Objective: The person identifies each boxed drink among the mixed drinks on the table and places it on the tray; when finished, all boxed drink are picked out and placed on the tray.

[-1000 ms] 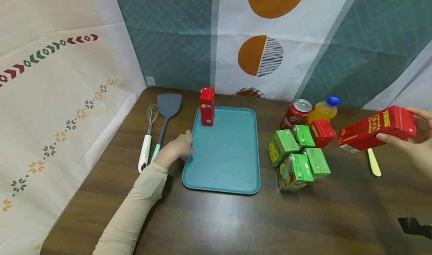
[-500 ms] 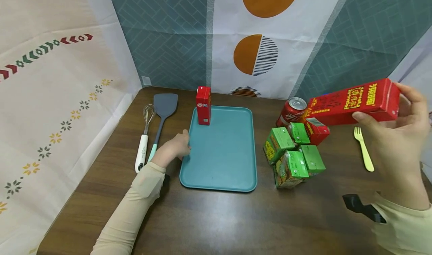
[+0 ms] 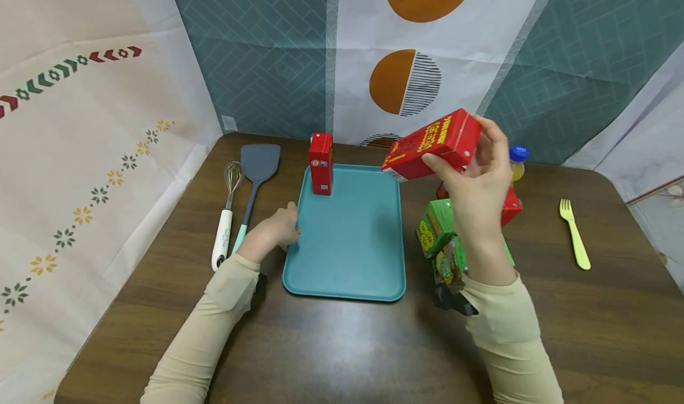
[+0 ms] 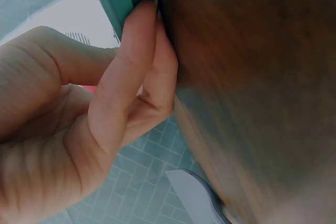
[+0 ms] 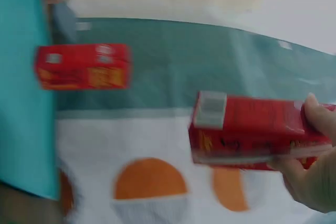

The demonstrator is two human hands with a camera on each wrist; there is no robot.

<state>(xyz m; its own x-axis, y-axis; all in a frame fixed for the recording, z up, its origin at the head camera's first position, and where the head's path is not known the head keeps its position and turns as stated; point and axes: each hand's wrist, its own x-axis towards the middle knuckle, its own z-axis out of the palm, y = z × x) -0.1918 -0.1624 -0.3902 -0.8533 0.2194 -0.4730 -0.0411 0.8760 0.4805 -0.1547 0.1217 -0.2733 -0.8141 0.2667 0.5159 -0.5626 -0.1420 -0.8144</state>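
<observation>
The step in hand is, I judge, the transfer of a red carton [image 3: 424, 148] to the teal tray [image 3: 350, 237]: in the head view it is up in the air, near the far right corner of the tray, and not yet set down. The right grip [image 3: 483, 175] is clamped on its upper end, w/ the thumb on one side and the fingers on the other. The carton is tilted there, its barcode end pointing to the left and a bit down (so it is far from upright). The left grip [image 3: 278, 229] is at the left rim of the tray and looks pinched on it, prob. to steady it; the thumb tip is hidden in the left wrist view, so I say this w/ some caution. At the far left corner of the tray a second carton [image 3: 322, 166] stands upright, which may serve as a model for the placing. The next move calls, imo, for bringing the held carton over the tray, turning it until the barcode end is below, and lowering it w/o knocking its neighbour. Green cartons [image 3: 435, 226] stand on the worktop [image 3: 347, 356] to the right, partly behind the right sleeve [image 3: 507, 338], so the arm should pass them carefully
</observation>
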